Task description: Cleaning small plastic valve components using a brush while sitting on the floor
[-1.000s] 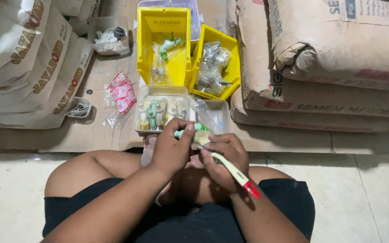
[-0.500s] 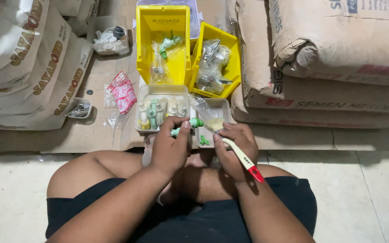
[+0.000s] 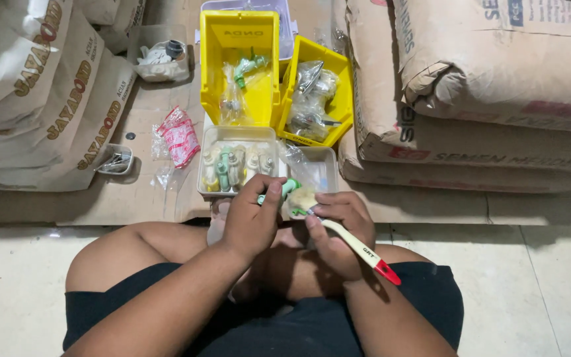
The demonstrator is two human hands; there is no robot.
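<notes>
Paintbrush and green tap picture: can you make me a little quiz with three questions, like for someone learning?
1. True or false: the right hand holds a paintbrush with a cream handle and a red tip.
2. What does the left hand hold? A) a green tap B) a spoon C) a red ball
3. Fill in: the two tall bins behind the shallow tray of taps are coloured ____.

Key: 1 true; 2 A; 3 yellow.
</notes>
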